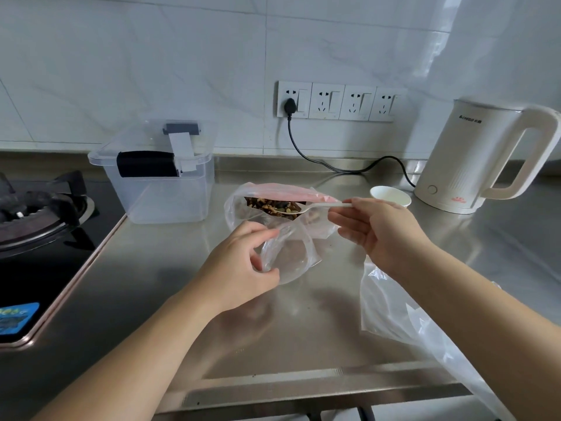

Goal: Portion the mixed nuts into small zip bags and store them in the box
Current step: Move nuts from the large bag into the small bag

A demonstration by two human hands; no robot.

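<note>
Now my left hand (243, 262) pinches a small zip bag (288, 253) open, while my right hand (373, 229) grips a white spoon (318, 206) over the mixed nuts (273, 206).

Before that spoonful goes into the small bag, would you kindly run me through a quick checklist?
1. Spoon loaded with nuts: ok.
2. Right hand holds the spoon handle: ok.
3. Left hand holds the small zip bag: ok.
4. Small bag's mouth open wide enough: cannot tell.
5. Big nut bag open and near the small bag: ok.
6. Storage box open for the bags: not ok, lid on.
</note>
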